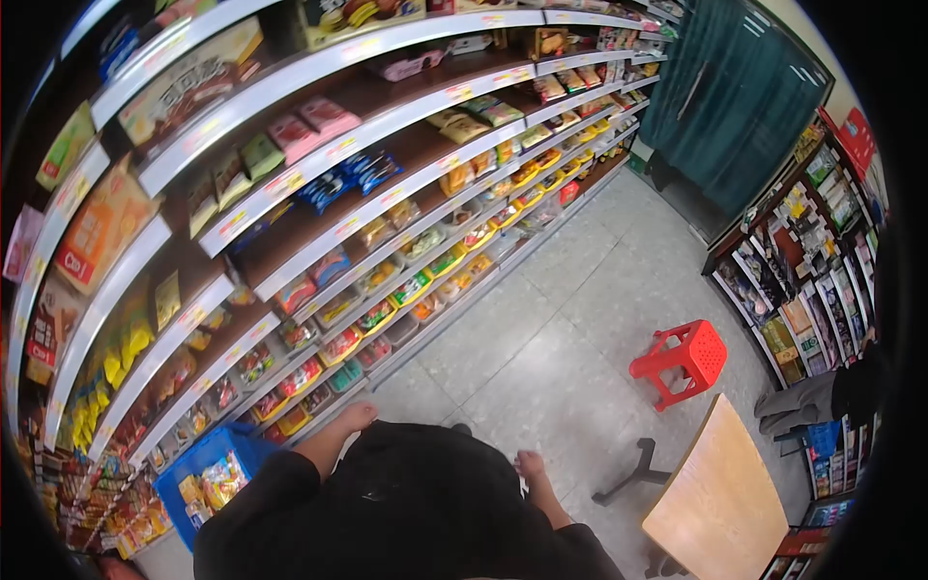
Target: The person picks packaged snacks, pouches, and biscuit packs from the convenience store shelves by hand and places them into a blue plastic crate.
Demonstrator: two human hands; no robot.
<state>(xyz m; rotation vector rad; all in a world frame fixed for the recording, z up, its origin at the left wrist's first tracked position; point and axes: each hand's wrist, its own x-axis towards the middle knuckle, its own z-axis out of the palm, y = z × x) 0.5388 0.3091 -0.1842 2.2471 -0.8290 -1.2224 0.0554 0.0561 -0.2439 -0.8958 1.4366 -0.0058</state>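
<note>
My left hand [358, 417] hangs beside my body, near the lowest shelf bins of packaged snacks [340, 346]. It looks closed and compact, with nothing visible in it. On the other side my right hand [529, 466] hangs low over the floor, apart from the shelves; its fingers are small and partly turned away, so how far they are curled is unclear. No object shows in it. A blue basket [253, 447] holding several snack packets [222, 480] stands by my left arm, against the shelving.
Long snack shelves [387, 126] run along the left. A red plastic stool [688, 360] and a wooden-topped table [727, 493] stand on the tiled floor [522, 358] at right. Beyond them are a magazine-like rack [807, 280], a person in grey trousers [800, 404] and a dark green curtain [720, 106].
</note>
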